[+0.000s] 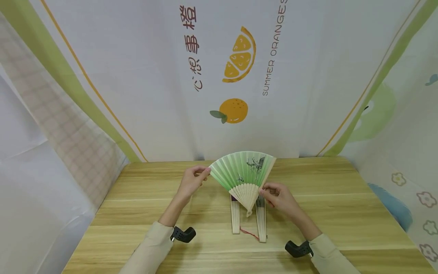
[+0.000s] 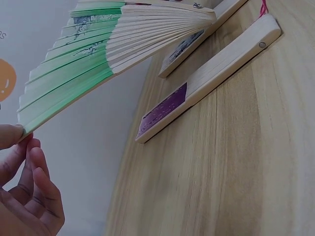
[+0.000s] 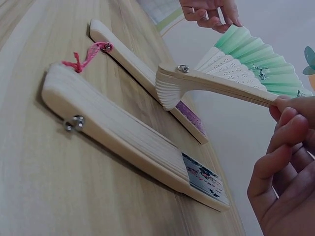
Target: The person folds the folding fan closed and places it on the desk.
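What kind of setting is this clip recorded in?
Probably a small staged tabletop booth, not a lived-in room: a light wooden table is enclosed by white printed fabric backdrops with orange-fruit graphics. Both hands hold a half-open green paper folding fan above two closed bamboo folding fans.

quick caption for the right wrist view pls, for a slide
Right hand and left hand spread a green folding fan above two closed fans lying on a wooden table.
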`<state>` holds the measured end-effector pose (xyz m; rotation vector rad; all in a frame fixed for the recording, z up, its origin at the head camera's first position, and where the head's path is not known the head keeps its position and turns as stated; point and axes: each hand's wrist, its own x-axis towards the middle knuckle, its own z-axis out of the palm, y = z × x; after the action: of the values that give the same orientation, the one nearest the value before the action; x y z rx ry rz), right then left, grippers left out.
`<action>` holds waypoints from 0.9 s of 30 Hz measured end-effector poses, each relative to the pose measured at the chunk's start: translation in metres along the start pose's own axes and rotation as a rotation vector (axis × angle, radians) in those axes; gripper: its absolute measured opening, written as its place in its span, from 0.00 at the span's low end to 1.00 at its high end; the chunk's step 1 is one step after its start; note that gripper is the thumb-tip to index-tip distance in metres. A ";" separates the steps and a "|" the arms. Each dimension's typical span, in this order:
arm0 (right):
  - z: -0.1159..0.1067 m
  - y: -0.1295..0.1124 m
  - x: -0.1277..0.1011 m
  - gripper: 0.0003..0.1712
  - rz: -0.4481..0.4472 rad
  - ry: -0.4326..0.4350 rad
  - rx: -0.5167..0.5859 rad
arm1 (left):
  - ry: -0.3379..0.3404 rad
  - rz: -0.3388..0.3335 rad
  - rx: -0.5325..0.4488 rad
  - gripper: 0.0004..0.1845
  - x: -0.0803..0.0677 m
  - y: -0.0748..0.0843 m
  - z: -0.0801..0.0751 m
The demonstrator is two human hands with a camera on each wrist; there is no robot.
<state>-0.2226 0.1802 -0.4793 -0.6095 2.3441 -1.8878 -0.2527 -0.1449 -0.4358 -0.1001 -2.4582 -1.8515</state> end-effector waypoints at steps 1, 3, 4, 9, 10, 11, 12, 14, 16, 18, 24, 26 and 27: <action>0.000 0.000 0.000 0.11 -0.002 -0.001 -0.009 | -0.003 -0.001 -0.001 0.14 0.000 0.001 0.000; 0.000 0.000 0.001 0.09 -0.009 -0.005 -0.020 | -0.009 0.005 0.002 0.13 0.000 0.002 0.001; 0.000 0.000 0.001 0.09 -0.016 -0.009 -0.026 | -0.010 0.009 0.003 0.13 0.000 0.003 0.002; 0.000 0.000 0.001 0.08 -0.041 -0.034 -0.027 | -0.014 0.035 0.004 0.12 0.001 0.007 0.005; 0.000 0.000 0.001 0.08 -0.046 -0.039 -0.026 | -0.012 0.035 0.005 0.11 0.001 0.008 0.006; 0.000 0.000 0.001 0.08 -0.051 -0.043 -0.025 | -0.014 0.034 0.007 0.11 0.001 0.009 0.006; 0.000 0.001 0.001 0.07 -0.058 -0.046 -0.025 | -0.013 0.032 0.005 0.12 0.002 0.009 0.007; 0.000 0.001 0.001 0.07 -0.065 -0.047 -0.027 | -0.015 0.033 0.008 0.12 0.002 0.010 0.007; 0.001 0.001 0.002 0.07 -0.072 -0.051 -0.026 | -0.021 0.035 0.010 0.12 0.003 0.010 0.008; 0.002 0.002 0.002 0.07 -0.072 -0.053 -0.021 | -0.023 0.043 0.006 0.12 0.004 0.010 0.008; 0.004 0.002 0.005 0.07 -0.095 -0.066 -0.020 | -0.032 0.077 0.007 0.10 0.006 0.010 0.010; 0.004 0.001 0.005 0.07 -0.095 -0.066 -0.026 | -0.036 0.085 0.010 0.10 0.006 0.010 0.012; 0.005 0.001 0.005 0.06 -0.089 -0.064 -0.030 | -0.039 0.085 0.008 0.10 0.007 0.011 0.012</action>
<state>-0.2259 0.1742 -0.4800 -0.7774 2.3469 -1.8409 -0.2586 -0.1300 -0.4285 -0.2395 -2.4450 -1.8228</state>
